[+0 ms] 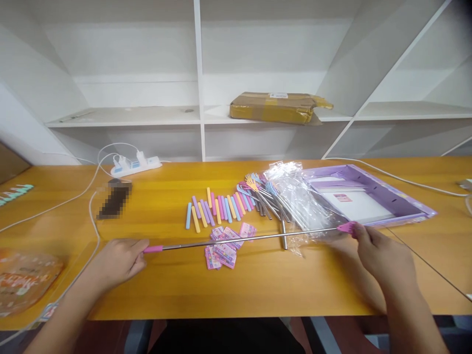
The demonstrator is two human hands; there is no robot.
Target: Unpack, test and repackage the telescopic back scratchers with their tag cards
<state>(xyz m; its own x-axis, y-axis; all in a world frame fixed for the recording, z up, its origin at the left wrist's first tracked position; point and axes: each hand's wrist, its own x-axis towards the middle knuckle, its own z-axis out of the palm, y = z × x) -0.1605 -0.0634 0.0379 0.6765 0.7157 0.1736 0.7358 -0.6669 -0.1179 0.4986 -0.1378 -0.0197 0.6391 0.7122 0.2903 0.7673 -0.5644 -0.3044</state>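
Observation:
A telescopic back scratcher (pixel 258 237) is stretched out long across the table, held level between both hands. My left hand (pixel 120 260) grips its pink handle, and my right hand (pixel 383 250) pinches the pink claw head at the other end. Beneath the steel rod lies a loose pile of pink printed cards (pixel 223 253). Behind the cards, pastel handle sleeves (pixel 217 206) in pink, yellow, blue and purple lie in a rough row. More scratcher rods with coloured hand-shaped heads (pixel 254 184) are heaped to their right, partly against clear plastic bags (pixel 295 196).
A purple display box (pixel 391 196) lies at the right, with a card inside. White power strip (pixel 136 167) and cables run along the left, near a blurred dark object (pixel 115 200). An orange printed bag (pixel 27 280) sits front left. On the shelf rests a taped carton (pixel 275 107).

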